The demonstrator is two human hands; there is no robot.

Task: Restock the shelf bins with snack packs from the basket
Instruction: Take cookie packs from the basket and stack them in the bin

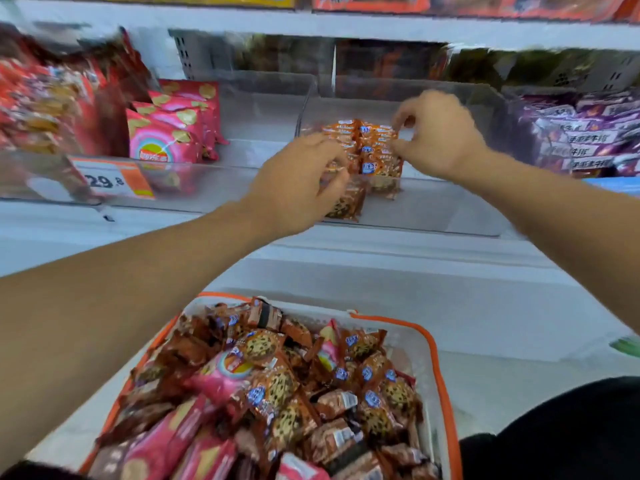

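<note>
Basket: a white basket (429, 344) with an orange rim sits nearest, low in the view, heaped with brown cookie packs (277, 386) and a few pink packs (221, 379) mixed in.
Arms: both bare forearms reach up and forward from the basket to the shelf.
Left hand: the left hand (298, 181) is curled over the near end of the row of orange-brown packs in the clear bin, fingers bent onto a pack (346, 202) at the front; motion blur hides whether it truly grips it.
Right hand: the right hand (436, 133) is farther in, thumb and forefinger pinching the top edge of the packs (377, 147) standing in that row.
Clear bin: the clear bin (433, 216) sits on the white shelf, its right part bare, the row of packs standing at its left side.
Left neighbour: a bin with pink chip bags (166, 133), and a price tag (110, 178) on its front.
Right neighbour: purple packs (581, 136) stacked beside the clear bin.
Far back: grey perforated crates (194, 57) under the next shelf up, blurred.
</note>
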